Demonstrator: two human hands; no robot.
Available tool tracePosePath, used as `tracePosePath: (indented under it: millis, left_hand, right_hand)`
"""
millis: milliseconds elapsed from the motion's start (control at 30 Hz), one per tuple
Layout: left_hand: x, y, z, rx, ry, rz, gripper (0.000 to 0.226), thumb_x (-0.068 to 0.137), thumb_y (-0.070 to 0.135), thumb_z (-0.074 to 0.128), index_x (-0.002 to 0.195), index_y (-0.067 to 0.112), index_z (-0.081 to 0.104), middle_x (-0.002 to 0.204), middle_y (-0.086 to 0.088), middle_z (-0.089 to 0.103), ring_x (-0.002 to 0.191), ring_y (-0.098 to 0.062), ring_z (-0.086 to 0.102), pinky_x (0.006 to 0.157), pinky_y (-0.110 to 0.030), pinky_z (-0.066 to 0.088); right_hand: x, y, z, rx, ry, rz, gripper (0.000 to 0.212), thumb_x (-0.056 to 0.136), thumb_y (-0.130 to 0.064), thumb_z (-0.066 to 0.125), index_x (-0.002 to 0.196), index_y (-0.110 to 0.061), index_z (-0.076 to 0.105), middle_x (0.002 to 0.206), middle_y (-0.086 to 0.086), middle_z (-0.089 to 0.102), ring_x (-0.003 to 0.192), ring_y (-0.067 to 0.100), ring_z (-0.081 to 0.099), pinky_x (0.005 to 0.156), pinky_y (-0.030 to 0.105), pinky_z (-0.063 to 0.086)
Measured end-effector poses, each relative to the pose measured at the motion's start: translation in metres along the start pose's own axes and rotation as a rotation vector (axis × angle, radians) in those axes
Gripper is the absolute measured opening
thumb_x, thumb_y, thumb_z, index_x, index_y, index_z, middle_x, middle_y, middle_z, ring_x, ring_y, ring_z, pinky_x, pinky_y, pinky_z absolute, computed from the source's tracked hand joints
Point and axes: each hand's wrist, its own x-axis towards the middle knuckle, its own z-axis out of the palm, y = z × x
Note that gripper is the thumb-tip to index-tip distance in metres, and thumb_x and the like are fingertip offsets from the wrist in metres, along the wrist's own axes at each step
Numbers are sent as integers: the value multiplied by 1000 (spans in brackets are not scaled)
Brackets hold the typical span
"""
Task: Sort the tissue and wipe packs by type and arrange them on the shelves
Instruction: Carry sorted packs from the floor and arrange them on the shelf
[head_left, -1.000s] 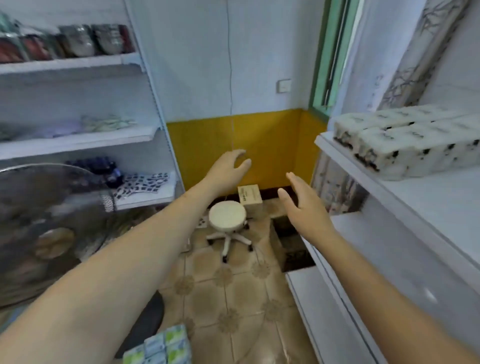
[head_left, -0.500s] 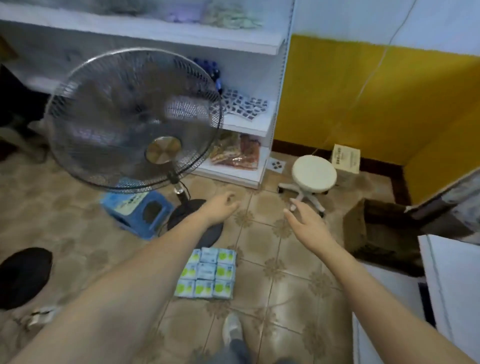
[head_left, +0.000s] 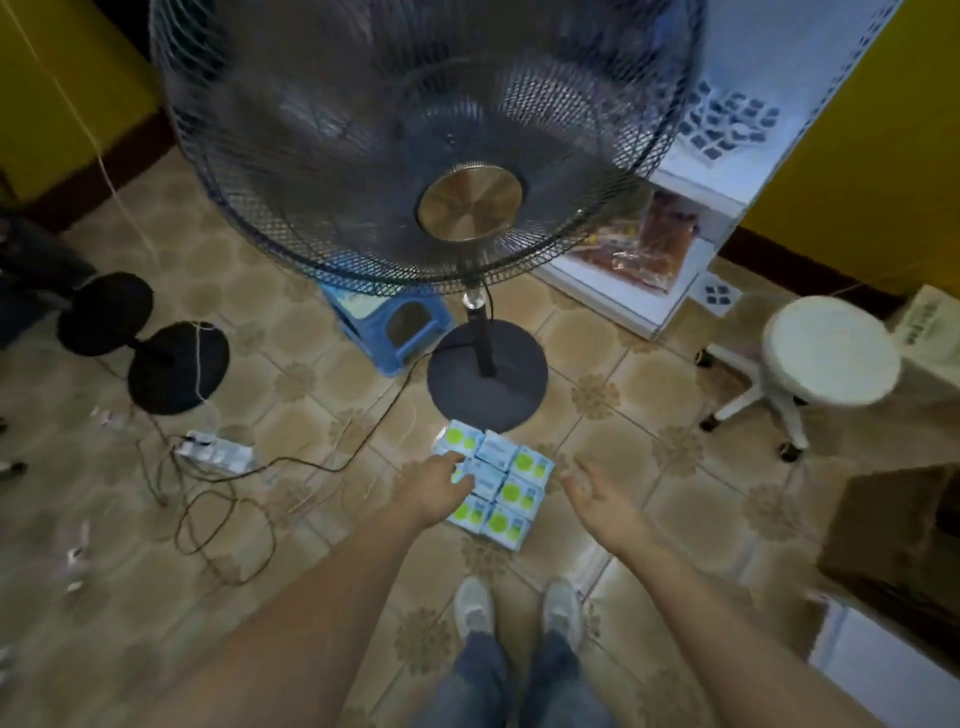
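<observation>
Both hands are open, holding nothing: left hand overlaps the blue-and-green plastic-wrapped tissue bundle lying lengthwise ahead; right hand waits just beside it.

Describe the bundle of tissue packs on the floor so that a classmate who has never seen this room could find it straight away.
Start at the big standing fan and follow its pole down to the round dark base. Just in front of that base, on the tiled floor, lies the bundle of tissue packs, between the left hand and the right hand. It is the only pale blue block with green circles.
</observation>
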Motion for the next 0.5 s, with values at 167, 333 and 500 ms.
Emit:
tracePosePath:
  millis: [167, 333, 500]
  left_hand:
    - [21, -56, -2, -42, -14, -35, 65, 95, 48, 56, 149, 13, 45, 146, -13, 51, 130, -26, 51, 106, -37, 44]
    - [44, -113, -19, -9, -6, -20, 44, 104, 26, 52, 145, 11, 50, 146, -9, 54, 131, -23, 52, 86, -18, 35]
    - [100, -205, -13, 40, -61, -35, 45, 104, 31, 50, 143, 8, 50, 142, -14, 56, 129, -27, 54, 90, -24, 39]
  right_hand:
    - [39, -12, 49, 20, -38, -18, 59, 104, -45, 41, 153, -14, 36, 155, 8, 42, 138, 26, 44, 106, 32, 37]
    - [86, -17, 122, 39, -17, 22, 52, 106, -38, 41, 149, -10, 41, 153, 8, 45, 137, 25, 45, 102, 26, 36]
    - [139, -13, 217, 154, 43, 137, 55, 105, -41, 41, 152, -11, 38, 155, 9, 42, 139, 24, 44, 107, 27, 35]
